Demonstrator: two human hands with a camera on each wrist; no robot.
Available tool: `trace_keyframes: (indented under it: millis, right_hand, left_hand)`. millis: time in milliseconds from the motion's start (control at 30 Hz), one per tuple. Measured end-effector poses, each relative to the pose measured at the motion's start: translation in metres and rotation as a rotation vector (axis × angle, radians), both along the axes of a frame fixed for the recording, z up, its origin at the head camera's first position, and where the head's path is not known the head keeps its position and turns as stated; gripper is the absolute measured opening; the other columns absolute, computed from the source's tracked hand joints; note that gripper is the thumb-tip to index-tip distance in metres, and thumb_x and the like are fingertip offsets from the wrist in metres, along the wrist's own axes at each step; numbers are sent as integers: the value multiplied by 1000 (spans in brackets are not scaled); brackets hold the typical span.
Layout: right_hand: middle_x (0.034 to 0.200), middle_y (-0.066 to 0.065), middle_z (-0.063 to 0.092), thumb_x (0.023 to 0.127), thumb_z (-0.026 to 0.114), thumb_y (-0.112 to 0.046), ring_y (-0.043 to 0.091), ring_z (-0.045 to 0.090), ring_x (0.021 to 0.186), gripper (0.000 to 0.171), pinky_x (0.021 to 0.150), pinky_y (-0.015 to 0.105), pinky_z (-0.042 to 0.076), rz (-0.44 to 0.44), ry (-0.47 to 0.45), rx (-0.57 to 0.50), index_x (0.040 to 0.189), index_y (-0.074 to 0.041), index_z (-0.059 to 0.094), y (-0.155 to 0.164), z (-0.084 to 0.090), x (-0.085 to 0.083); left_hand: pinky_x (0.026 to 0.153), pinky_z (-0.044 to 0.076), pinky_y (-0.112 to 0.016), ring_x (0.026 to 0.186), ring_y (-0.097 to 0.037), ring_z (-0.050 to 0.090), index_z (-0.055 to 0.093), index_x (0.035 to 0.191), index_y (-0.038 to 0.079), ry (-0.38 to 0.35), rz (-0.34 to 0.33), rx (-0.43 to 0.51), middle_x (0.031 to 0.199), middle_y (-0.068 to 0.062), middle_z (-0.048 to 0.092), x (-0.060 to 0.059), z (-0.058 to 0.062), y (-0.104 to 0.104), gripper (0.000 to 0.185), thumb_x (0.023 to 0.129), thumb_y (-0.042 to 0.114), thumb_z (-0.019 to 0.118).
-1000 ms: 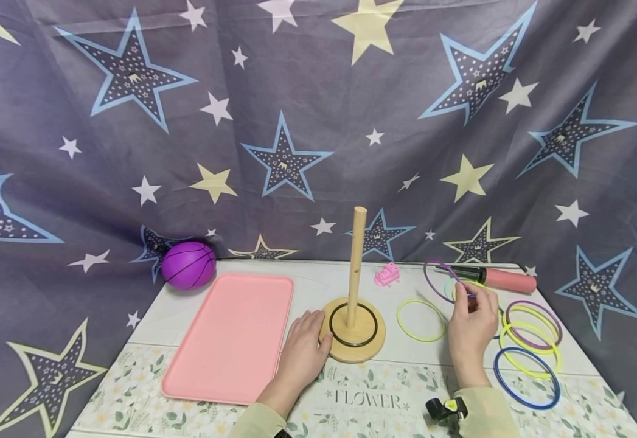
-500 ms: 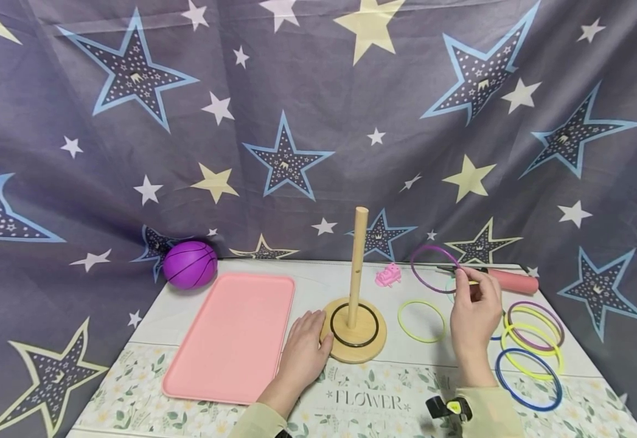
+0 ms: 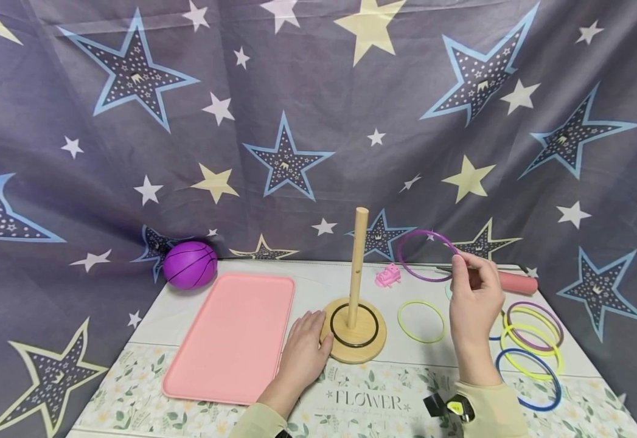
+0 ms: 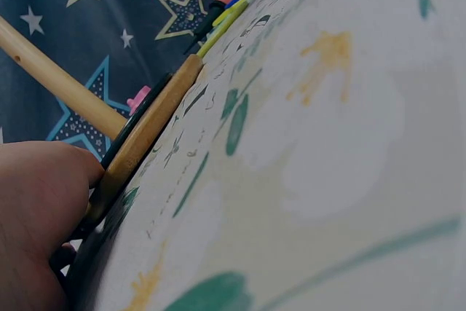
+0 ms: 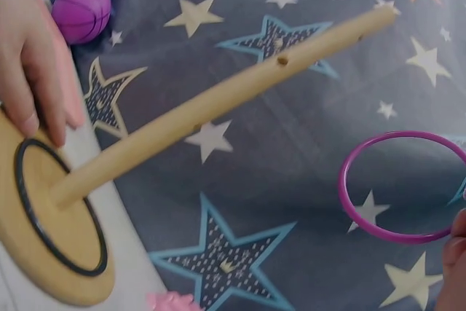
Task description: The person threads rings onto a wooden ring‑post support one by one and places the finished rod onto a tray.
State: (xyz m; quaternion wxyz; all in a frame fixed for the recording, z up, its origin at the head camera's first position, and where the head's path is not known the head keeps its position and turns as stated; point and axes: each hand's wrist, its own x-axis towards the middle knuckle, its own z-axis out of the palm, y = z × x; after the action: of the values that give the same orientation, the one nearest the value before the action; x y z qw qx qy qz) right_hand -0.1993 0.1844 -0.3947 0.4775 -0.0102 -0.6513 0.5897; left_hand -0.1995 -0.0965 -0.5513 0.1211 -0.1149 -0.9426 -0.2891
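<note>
A wooden peg point(image 3: 358, 261) stands upright on a round wooden base point(image 3: 354, 345), with a black ring point(image 3: 353, 324) lying on the base around it. My left hand point(image 3: 303, 354) rests flat against the base's left edge, fingers straight. My right hand point(image 3: 474, 298) pinches a purple ring point(image 3: 426, 255) by its right side and holds it in the air, right of the peg top. The right wrist view shows the purple ring point(image 5: 403, 186) beside the peg point(image 5: 218, 103), apart from it. In the left wrist view my left hand point(image 4: 36, 216) touches the base rim point(image 4: 149, 132).
A pink tray point(image 3: 232, 335) lies left of the base, a purple ball point(image 3: 189, 264) behind it. A yellow ring point(image 3: 421, 320) lies on the table right of the base. Several coloured rings point(image 3: 530, 344) are stacked at the right. A small pink toy point(image 3: 387, 275) and a pink-handled tool point(image 3: 507, 281) lie at the back.
My right hand has lifted the purple ring off the table and carried it up and left towards the peg top. My left hand has stayed on the base.
</note>
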Motion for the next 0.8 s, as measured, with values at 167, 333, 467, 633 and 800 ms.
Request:
trace_keyframes:
  millis: [167, 333, 467, 633, 800]
  right_hand:
    - [91, -2, 60, 104, 76, -3, 7, 53, 64, 19, 53, 12, 42, 68, 33, -57, 115, 12, 77, 1, 2, -8]
    - [92, 4, 60, 103, 79, -5, 11, 54, 64, 21, 53, 14, 44, 185, 91, -125, 115, 12, 78, -5, 14, -9]
    - [91, 5, 60, 102, 79, -3, 12, 53, 64, 22, 52, 17, 42, 251, 122, -161, 114, 14, 76, -14, 27, -9]
    - [91, 5, 63, 103, 78, -4, 12, 51, 63, 22, 51, 18, 40, 296, 115, -171, 116, 14, 75, -24, 39, -11]
    - [93, 3, 63, 105, 77, -8, 11, 51, 64, 23, 52, 18, 40, 289, 72, -131, 117, 11, 76, -35, 46, -14]
  left_hand:
    - [133, 27, -59, 156, -44, 43, 55, 157, -5, -5, 3, -1, 160, -25, 56, -1, 0, 0, 57, 110, 24, 67]
    - [133, 28, -59, 156, -44, 43, 56, 156, -6, -4, 4, -6, 160, -25, 56, -1, -1, 0, 56, 110, 24, 67]
    - [133, 28, -59, 156, -45, 44, 56, 157, -6, 0, 2, -6, 160, -25, 56, 0, -1, 0, 57, 110, 24, 67]
    - [133, 27, -58, 156, -44, 44, 55, 157, -6, 0, 1, -8, 160, -25, 55, -1, -2, -1, 57, 110, 25, 67]
    - [133, 27, -58, 156, -44, 43, 55, 157, -6, -8, 3, -7, 160, -25, 55, 0, -2, 0, 57, 110, 25, 67]
